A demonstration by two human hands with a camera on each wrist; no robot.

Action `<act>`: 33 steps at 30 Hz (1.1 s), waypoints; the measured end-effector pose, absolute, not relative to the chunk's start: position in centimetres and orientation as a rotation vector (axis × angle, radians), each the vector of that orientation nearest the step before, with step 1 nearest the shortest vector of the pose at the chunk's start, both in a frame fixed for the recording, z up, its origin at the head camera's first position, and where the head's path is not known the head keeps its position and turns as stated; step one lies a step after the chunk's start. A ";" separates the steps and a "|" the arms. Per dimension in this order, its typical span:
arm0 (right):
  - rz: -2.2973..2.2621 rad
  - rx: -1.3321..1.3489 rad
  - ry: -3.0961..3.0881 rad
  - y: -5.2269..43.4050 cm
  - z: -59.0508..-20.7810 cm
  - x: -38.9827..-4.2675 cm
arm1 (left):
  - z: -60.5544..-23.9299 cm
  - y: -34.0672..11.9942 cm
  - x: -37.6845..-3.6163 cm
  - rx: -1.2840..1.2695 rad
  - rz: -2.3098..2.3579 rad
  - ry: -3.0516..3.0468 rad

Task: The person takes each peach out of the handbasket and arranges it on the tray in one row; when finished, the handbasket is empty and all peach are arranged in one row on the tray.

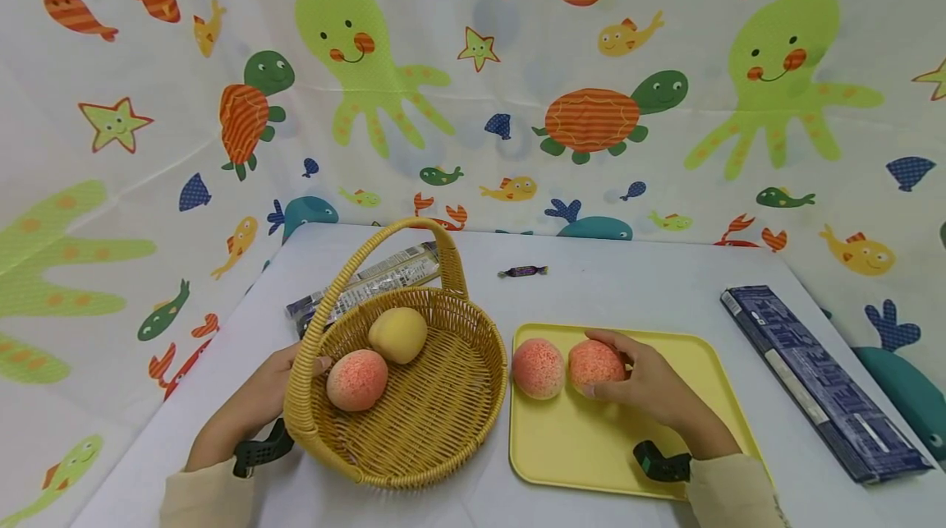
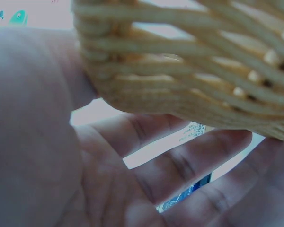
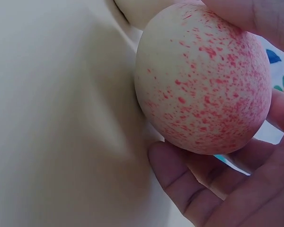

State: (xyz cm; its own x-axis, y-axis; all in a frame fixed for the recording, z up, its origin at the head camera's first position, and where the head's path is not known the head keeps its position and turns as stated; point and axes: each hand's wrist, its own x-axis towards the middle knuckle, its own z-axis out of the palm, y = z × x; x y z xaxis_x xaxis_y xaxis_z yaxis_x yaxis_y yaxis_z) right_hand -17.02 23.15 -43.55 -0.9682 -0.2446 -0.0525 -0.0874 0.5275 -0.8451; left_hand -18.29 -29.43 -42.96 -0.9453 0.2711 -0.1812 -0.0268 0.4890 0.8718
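My left hand point(image 1: 268, 390) grips the left side of a round wicker basket point(image 1: 443, 429), its thumb over the rim. In the left wrist view the fingers point(image 2: 175, 165) spread beneath the woven wall point(image 2: 180, 66). Inside the basket sit a pink peach point(image 1: 357, 380) and a yellow peach point(image 1: 398, 335). Over a yellow tray point(image 1: 576, 454), my right hand point(image 1: 654, 384) holds a speckled red peach point(image 1: 595, 365) between thumb and fingers. Another pink peach point(image 1: 538, 369) rests on the tray just left of it.
Long foil packages point(image 1: 377, 282) lie behind the basket. A small dark wrapped candy point(image 1: 523, 272) is at the back middle of the white table point(image 1: 628, 282). To the tray's right lies a long blue package point(image 1: 824, 380). A patterned cloth point(image 1: 473, 101) hangs behind.
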 end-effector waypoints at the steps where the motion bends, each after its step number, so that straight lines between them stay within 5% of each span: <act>1: -1.428 -0.289 2.593 23.1 -43.6 -17.0 | -43.0 -29.4 -18.3 0.203 1.432 2.446; 33: -1.340 -0.238 2.680 22.8 -43.0 -16.7 | -43.2 -29.4 -18.3 0.215 1.442 2.444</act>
State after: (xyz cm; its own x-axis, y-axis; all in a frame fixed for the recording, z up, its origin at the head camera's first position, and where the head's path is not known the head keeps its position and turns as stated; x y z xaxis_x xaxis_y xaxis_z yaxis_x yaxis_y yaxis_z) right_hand -16.69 22.82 -42.96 -0.9783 -0.2009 -0.0503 -0.0803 0.5917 -0.8021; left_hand -18.29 -29.41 -43.16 -0.9453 0.2748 -0.1759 -0.0210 0.4866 0.8734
